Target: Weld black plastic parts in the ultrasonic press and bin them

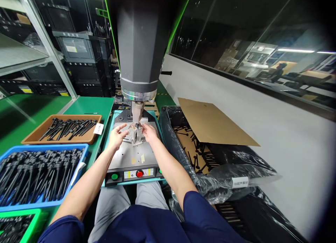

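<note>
Both my hands reach to a small metal fixture (133, 133) on the steel base plate (131, 155) of a press machine, right under its horn (137, 111). My left hand (117, 135) rests at the fixture's left side, fingers curled toward it. My right hand (149, 131) pinches a small black part (137, 126) at the top of the fixture. The big grey machine head (140, 43) hangs directly above.
A brown tray (34, 139) and a blue tray (76, 173) of black rod-like parts lie on the green table to my left. A plastic-lined box (168, 131) with loose black parts and a cardboard sheet (212, 124) stands at right. Green and red buttons (139, 173) line the front panel.
</note>
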The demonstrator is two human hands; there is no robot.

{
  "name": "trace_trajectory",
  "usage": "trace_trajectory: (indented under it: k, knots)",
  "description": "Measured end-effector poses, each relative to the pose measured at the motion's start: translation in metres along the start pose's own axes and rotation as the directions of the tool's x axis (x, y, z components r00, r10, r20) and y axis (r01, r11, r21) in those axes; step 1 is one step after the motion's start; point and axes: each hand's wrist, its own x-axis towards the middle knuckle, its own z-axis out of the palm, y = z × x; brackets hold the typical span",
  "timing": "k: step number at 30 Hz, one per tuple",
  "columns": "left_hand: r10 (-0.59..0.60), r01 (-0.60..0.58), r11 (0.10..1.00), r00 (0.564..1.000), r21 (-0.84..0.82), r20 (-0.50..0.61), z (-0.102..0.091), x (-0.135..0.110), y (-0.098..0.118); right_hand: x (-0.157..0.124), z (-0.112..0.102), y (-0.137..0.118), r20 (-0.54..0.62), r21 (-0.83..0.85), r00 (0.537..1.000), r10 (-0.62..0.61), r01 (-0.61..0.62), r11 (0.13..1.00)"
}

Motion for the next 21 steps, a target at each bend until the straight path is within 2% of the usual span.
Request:
trace_trajectory:
  k: [15, 21]
  knots:
    - [-0.012, 0.012, 1.0, 1.0, -0.014, -0.007, -0.004, -0.019, 0.0, -0.008, -0.004, 0.004, 0.009, -0.04, 1.0, 0.027, -0.027, 0.999]
    - [-0.067, 0.069, 0.997, 0.996, -0.041, 0.058, -0.011, -0.033, 0.001, -0.012, -0.007, 0.006, -0.025, -0.085, 0.998, 0.057, -0.059, 0.995]
